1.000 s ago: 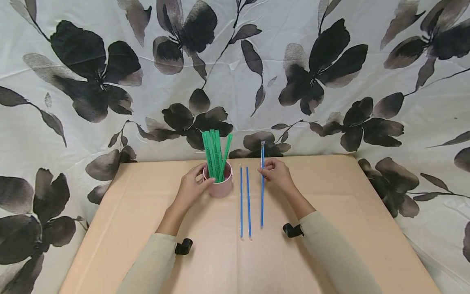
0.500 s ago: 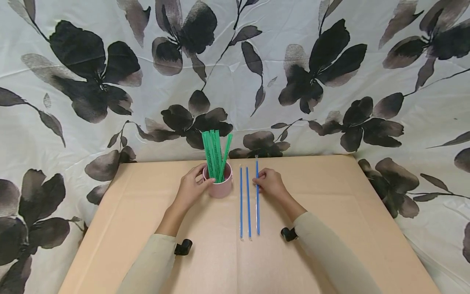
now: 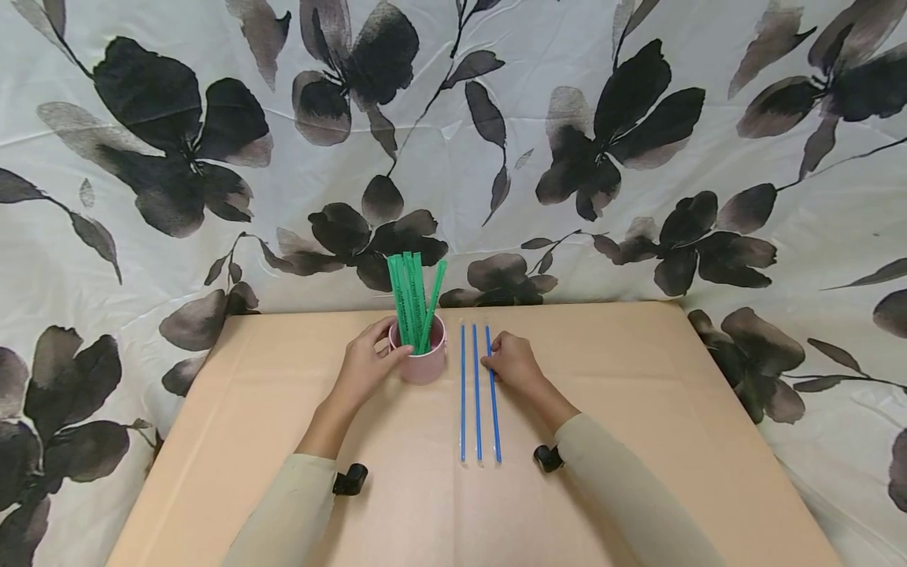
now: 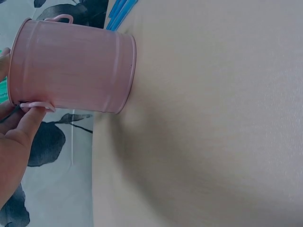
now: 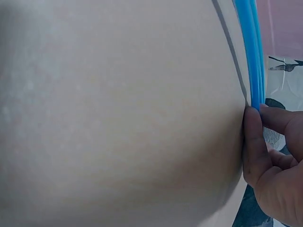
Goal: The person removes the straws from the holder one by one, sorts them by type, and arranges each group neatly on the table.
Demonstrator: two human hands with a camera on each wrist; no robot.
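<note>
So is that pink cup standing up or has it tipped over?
Upright. The pink cup stands on its base on the table, green sticks poking up out of it, with the left hand holding its side.

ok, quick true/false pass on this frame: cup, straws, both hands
1. The left hand grips the pink cup. True.
2. The green straws lie flat on the table. False: they stand upright in the pink cup.
3. Three blue straws lie side by side on the cardboard tabletop. True.
4. The right hand holds a blue straw lifted off the table. False: its fingers pinch the rightmost blue straw, which lies flat beside the other two.
5. The blue straws lie to the left of the cup in the head view. False: they lie to its right.
</note>
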